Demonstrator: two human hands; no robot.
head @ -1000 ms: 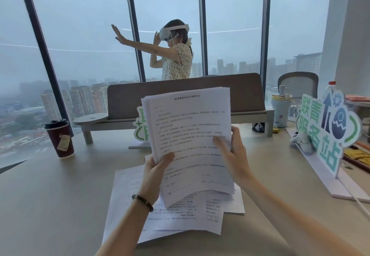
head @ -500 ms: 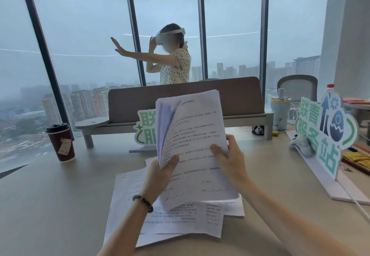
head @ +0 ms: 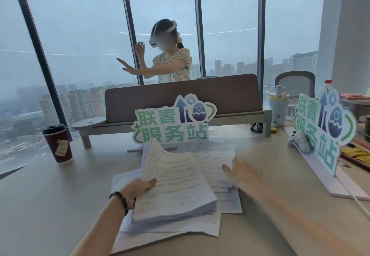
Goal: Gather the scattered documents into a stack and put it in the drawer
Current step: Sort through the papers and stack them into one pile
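The left hand (head: 138, 188) grips the thick sheaf of white printed pages (head: 172, 183) at its left edge, thumb on top, keeping the collected sheets together above the loose white sheets (head: 218, 155) spread on the beige desk (head: 60, 205). The right hand (head: 240, 172), fingers straight and spread, holds nothing; it hovers at the sheets to the right, probably to draw them in. No drawer is visible.
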